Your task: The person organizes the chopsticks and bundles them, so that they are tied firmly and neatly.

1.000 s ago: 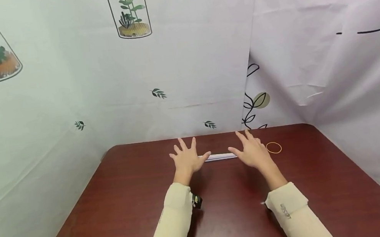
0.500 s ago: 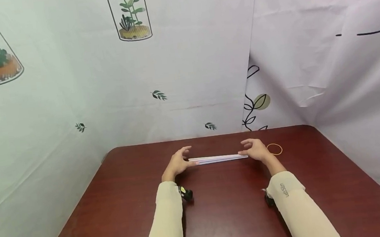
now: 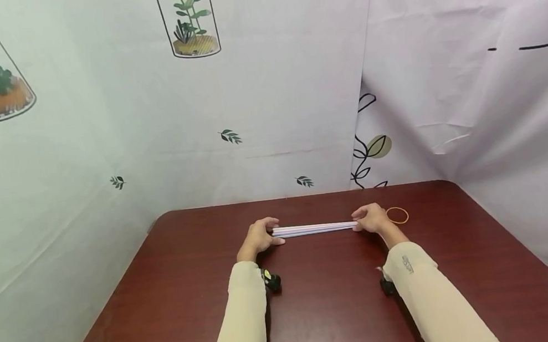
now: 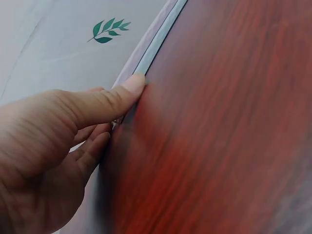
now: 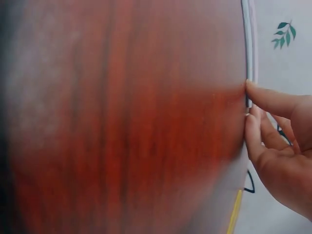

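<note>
In my head view, the left hand (image 3: pixel 258 238) and right hand (image 3: pixel 374 219) each have a narrow grip, pinching opposite ends of the pale strips (image 3: pixel 315 228). The strips run crosswise near the far edge of the table (image 3: pixel 327 299). A yellow ring (image 3: pixel 400 223) lies just beside the right hand. I have broad room on the near side and wide margins toward both side edges. In my left wrist view, the thumb presses along the strips' near side. In my right wrist view, fingertips hold the other end.
</note>
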Available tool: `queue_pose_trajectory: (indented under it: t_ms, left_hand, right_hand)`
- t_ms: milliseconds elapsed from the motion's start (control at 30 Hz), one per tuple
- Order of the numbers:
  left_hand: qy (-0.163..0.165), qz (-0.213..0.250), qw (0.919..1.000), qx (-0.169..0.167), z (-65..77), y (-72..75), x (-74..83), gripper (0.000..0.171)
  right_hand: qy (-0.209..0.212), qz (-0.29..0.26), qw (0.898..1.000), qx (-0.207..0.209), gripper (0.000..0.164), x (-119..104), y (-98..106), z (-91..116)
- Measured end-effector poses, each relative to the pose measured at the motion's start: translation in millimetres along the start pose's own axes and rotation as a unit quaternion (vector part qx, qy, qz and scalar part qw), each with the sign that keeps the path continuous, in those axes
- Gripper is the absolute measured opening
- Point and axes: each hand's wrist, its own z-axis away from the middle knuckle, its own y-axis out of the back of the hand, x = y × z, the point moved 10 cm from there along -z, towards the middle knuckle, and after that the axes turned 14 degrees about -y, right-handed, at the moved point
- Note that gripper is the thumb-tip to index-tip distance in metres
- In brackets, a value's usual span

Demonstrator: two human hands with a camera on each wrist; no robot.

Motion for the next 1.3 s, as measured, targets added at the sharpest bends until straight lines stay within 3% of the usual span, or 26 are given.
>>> queue_pose_trajectory:
  t_ms: [133, 367, 600, 767, 1000, 1200, 1300]
  left_hand:
    - [-0.006, -0.021, 0.9998, 0.0, -2.3, -3.3, 5.6, 0.047]
    - [-0.017, -0.065, 0.9968, -0.043, -8.6, -13.6, 15.3, 0.031]
    - [0.006, -0.067, 0.9953, -0.07, -11.2, -17.7, 12.7, 0.027]
    - [0.009, -0.098, 0.9907, -0.094, -10.5, -22.3, 13.3, 0.029]
    - [-0.006, -0.128, 0.9868, -0.098, -11.9, -23.1, 18.5, 0.03]
    - [0.0, -0.133, 0.987, -0.09, -7.8, -23.4, 15.3, 0.026]
    - [-0.013, -0.142, 0.985, -0.097, -7.9, -24.9, 17.5, 0.026]
  right_hand:
    - [0.012, 0.004, 1.0, 0.0, 0.021, 0.9, 0.4, -0.6]
    - [0.046, 0.026, 0.999, -0.011, 0.019, -1.3, 0.7, -2.5]
    - [0.065, 0.01, 0.997, -0.031, 0.018, -1.8, -2.0, -2.4]
    - [0.1, 0.011, 0.994, -0.039, 0.013, -4.9, -1.4, 2.3]
    - [0.076, 0.026, 0.997, -0.02, 0.016, -1.1, -1.6, -2.4]
    - [0.063, 0.047, 0.996, -0.029, 0.013, -2.2, -5.7, 1.8]
    - [0.064, 0.053, 0.996, -0.032, 0.012, -4.1, -6.3, 4.4]
